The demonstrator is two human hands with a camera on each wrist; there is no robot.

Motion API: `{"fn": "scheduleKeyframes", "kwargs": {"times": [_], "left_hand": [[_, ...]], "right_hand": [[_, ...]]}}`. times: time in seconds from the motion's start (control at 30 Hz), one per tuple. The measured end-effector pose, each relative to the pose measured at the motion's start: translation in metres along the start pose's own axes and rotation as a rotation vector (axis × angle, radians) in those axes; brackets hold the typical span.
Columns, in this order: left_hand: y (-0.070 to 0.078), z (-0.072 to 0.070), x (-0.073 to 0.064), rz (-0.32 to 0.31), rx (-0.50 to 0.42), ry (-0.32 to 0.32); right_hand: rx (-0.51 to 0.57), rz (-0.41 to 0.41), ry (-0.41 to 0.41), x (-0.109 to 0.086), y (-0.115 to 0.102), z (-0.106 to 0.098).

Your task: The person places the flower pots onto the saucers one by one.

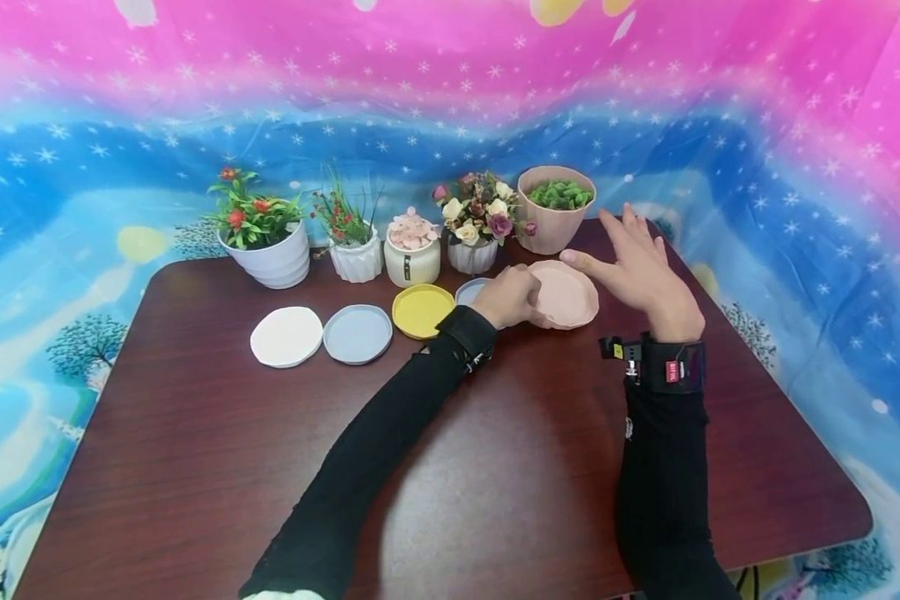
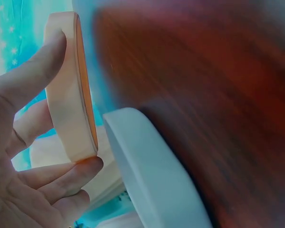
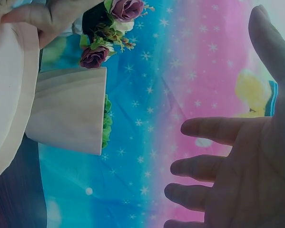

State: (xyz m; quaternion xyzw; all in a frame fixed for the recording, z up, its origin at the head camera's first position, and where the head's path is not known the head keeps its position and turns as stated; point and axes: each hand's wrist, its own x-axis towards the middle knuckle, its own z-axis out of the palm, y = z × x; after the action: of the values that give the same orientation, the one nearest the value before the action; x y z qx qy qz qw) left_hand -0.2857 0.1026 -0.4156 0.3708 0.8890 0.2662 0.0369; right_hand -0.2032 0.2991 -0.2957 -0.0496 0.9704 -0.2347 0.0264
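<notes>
My left hand [image 1: 507, 297] grips a pale pink plant saucer [image 1: 567, 293] by its left edge. In the left wrist view, the thumb and fingers pinch the saucer's side wall [image 2: 66, 114]. Whether its underside touches the table is hard to tell. My right hand [image 1: 648, 271] is held with fingers spread to the right of the saucer, touching nothing; its palm [image 3: 247, 175] shows in the right wrist view. Behind the saucer stands a pink pot [image 1: 553, 225] with a green plant. A light blue saucer [image 1: 468, 290] lies partly hidden behind the left hand.
Left of the hands lie a yellow saucer [image 1: 423, 312], a grey-blue saucer [image 1: 357, 334] and a white saucer [image 1: 287, 337]. Along the back stand a white pot [image 1: 270, 257], a small white pot [image 1: 357, 257], a cream pot [image 1: 412, 260] and a flower pot [image 1: 472, 255] on the brown table [image 1: 495, 467].
</notes>
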Motion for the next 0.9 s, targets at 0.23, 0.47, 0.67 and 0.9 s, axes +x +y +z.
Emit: {"fn": "scheduleKeyframes", "kwargs": {"times": [0.23,0.47,0.67,0.9], "left_hand": [[0.013,-0.006,-0.018,0.056,0.076,-0.006],[0.027,-0.009,-0.033,0.108,0.129,-0.024],[0.039,-0.009,-0.048,0.116,0.138,-0.068],[0.044,-0.003,-0.057,0.123,0.130,-0.115]], "right_hand": [[0.008,-0.003,0.020,0.000,0.000,-0.001],[0.004,0.004,0.009,0.001,0.000,0.001],[0.008,0.003,0.018,0.000,0.001,0.000],[0.008,0.006,0.024,0.000,0.006,-0.004]]}}
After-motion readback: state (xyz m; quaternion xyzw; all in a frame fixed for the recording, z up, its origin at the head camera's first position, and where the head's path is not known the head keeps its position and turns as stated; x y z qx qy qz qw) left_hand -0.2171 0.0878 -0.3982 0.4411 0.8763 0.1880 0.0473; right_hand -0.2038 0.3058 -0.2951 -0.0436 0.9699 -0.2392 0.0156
